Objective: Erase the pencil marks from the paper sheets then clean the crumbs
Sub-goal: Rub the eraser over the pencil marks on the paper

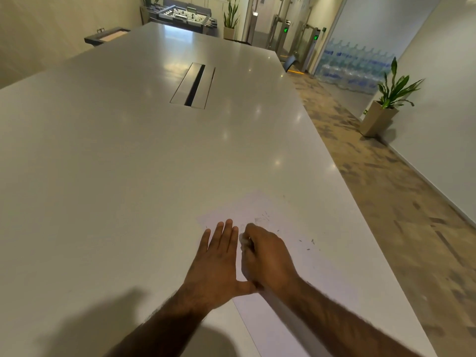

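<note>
Left hand [219, 258] lies flat, fingers straight, pinning the paper sheet [309, 274] beneath both hands; right hand [268, 256] curls round a white eraser [243, 242]. Thin, light paper probably creases easily, so brace it beside the rubbing. Crumbs [310, 243] lie right of the eraser.

Smooth tabletop [128, 163] runs wide open ahead and off to the left. One break in it: the cable hatch [192, 85], flush, well ahead. Down here it's tight: left hand [216, 264] flat on the paper [304, 279], thumb touching the right hand [268, 258], which grips the eraser [243, 242]. Rightward, crumbs [310, 244] dot the sheet, and the table's edge lies near.
</note>
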Motion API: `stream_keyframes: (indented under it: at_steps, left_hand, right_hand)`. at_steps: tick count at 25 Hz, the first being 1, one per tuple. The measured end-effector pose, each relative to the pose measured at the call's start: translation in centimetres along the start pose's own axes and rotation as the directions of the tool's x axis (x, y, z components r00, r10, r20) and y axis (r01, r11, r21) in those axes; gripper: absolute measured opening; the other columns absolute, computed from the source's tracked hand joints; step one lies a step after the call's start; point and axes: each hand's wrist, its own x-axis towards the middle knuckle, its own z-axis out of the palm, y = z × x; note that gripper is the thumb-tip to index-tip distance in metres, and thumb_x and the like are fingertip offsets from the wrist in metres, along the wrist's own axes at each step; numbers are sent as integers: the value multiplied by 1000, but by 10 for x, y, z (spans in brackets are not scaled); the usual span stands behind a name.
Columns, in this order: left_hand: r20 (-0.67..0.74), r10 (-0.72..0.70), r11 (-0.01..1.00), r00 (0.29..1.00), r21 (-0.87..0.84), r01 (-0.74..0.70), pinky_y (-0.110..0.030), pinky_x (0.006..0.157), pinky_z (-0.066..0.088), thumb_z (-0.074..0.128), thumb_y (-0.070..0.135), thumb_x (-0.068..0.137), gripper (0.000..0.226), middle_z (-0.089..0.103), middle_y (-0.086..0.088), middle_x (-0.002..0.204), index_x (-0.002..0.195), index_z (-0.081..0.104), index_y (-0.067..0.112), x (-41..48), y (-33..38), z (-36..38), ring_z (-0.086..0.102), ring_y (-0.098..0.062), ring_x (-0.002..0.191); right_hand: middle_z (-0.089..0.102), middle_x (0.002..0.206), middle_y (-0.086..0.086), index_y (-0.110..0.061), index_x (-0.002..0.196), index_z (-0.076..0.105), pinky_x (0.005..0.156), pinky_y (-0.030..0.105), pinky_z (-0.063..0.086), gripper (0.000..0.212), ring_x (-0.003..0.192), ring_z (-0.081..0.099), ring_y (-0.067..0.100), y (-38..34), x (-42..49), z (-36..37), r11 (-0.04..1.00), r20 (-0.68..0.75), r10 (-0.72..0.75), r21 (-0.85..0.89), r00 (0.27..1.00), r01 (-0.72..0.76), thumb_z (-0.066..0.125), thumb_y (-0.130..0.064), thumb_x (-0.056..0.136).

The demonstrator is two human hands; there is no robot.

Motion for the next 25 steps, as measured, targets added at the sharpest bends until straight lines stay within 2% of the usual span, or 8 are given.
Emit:
stream_keyframes:
  at_steps: [5, 7, 9, 11, 15, 20, 22, 25]
  left_hand:
    - [35, -9, 1000, 999, -22, 10, -50, 125, -19, 1, 109, 54, 137, -42, -4, 162, 149, -37, 18, -1, 2, -4, -37, -24, 150]
    - [38, -8, 1000, 999, -20, 8, -50, 125, -20, 2, 108, 55, 135, -42, -4, 162, 147, -38, 19, -2, 2, -5, -38, -25, 150]
    - [20, 1, 1000, 1000, 1, -1, -49, 124, -21, 10, 107, 64, 130, -40, -6, 163, 146, -40, 19, -2, 1, -3, -37, -25, 150]
    - [12, 6, 1000, 1000, 15, -6, -49, 124, -22, 7, 107, 63, 129, -40, -6, 163, 145, -41, 19, -1, -1, -2, -38, -25, 150]
    - [31, -6, 999, 999, -32, 7, -49, 123, -22, -6, 109, 48, 137, -44, -3, 161, 146, -41, 19, -1, 1, -2, -41, -23, 148]
    - [-2, 7, 1000, 1000, 13, -7, -49, 125, -20, 3, 105, 59, 133, -36, -8, 166, 151, -34, 15, 0, 0, -2, -37, -24, 150]
    - [10, 5, 1000, 1000, -7, -5, -49, 125, -19, 2, 106, 59, 136, -37, -6, 165, 154, -32, 15, 0, 0, -2, -36, -24, 151]
    - [22, 0, 1000, 1000, -27, 1, -50, 125, -19, -3, 109, 52, 140, -40, -4, 163, 153, -34, 16, -2, 1, -3, -37, -24, 151]
  right_hand:
    - [62, 75, 1, -15, 82, 55, 65, 39, 54, 17, 70, 61, 17, 41, 47, -30, 962, -103, 267, -36, 958, -271, 51, -9, 98]
    - [62, 72, -6, -23, 80, 54, 61, 34, 54, 21, 67, 60, 9, 30, 41, -21, 973, -128, 229, 36, 965, -227, 51, -12, 98]
    - [52, 62, -11, -31, 75, 43, 49, 19, 40, 25, 57, 52, 5, 5, 11, 7, 996, -84, 86, 7, 993, -86, 48, -18, 96]
    - [47, 60, -11, -32, 74, 38, 47, 20, 37, 27, 54, 47, 6, 10, 5, 14, 999, -72, 27, -45, 997, -30, 49, -18, 94]
    - [61, 72, -4, -18, 81, 54, 64, 41, 57, 19, 66, 60, 12, 45, 46, -27, 952, -140, 295, -40, 945, -303, 52, -11, 98]
    - [54, 66, -13, -31, 78, 44, 50, 19, 37, 22, 59, 53, 4, -1, 1, 14, 998, -61, 65, -5, 996, -65, 51, -24, 98]
    - [55, 67, -11, -28, 79, 47, 51, 23, 35, 21, 60, 53, 7, 15, 16, 7, 992, -86, 116, -45, 990, -120, 51, -19, 97]
    - [63, 75, -2, -17, 83, 55, 60, 35, 50, 16, 68, 60, 17, 38, 48, -24, 955, -147, 282, -47, 948, -292, 51, -11, 97]
